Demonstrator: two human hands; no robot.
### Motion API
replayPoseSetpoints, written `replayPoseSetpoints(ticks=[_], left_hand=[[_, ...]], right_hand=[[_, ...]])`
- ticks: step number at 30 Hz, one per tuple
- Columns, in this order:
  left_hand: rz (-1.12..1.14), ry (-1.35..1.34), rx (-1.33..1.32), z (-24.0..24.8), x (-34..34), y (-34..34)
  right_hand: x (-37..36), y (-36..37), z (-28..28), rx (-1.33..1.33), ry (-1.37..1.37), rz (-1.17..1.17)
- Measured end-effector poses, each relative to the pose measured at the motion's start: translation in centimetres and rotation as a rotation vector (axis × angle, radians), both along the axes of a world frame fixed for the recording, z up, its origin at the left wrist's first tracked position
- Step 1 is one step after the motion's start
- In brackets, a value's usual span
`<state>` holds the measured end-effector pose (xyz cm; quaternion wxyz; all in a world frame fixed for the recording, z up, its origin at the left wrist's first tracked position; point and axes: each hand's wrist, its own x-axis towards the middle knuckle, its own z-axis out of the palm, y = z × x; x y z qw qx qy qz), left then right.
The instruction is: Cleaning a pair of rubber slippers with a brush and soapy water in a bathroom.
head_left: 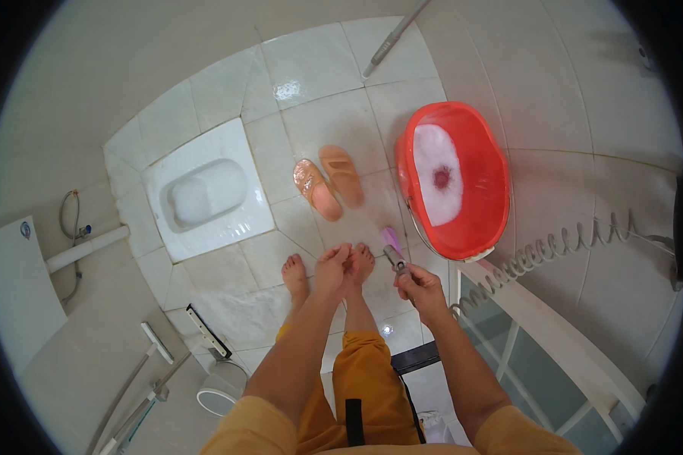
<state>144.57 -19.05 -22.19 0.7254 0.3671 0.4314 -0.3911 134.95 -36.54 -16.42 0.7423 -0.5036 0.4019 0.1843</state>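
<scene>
My right hand (pixel 423 290) grips a grey-silver spray nozzle (pixel 393 258), its head pointing forward and slightly left. A grey coiled hose (pixel 539 254) runs from beside this hand to the right wall. My left hand (pixel 334 271) is just left of the nozzle, apart from it, with its fingers curled together; I see nothing held in it. Beyond the nozzle head a small purple object (pixel 389 237) shows in part; its kind I cannot make out. Ahead to the right stands a red bucket (pixel 484 197) with white foam (pixel 436 152) and a dark reddish spot in it.
Orange slippers (pixel 328 186) lie on the tiled floor ahead of my bare feet. A white squat toilet (pixel 209 189) is set into the floor on the left. Squeegees (pixel 209 331) and a grey-white bin (pixel 221 390) stand lower left. A glass-paned white door (pixel 546 326) is at right.
</scene>
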Motion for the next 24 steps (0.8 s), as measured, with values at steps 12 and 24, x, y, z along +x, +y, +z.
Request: replayPoseSetpoints(ticks=[12, 24], left_hand=[[-0.197, -0.024, -0.035, -7.3, 5.0, -7.5], [-0.463, 0.057, 0.278, -14.3, 2.3, -3.0]], right_hand=[[0.7, 1.5, 1.1, -0.102, -0.063, -0.197], [5.6, 0.4, -4.9, -0.007, -0.073, -0.286]])
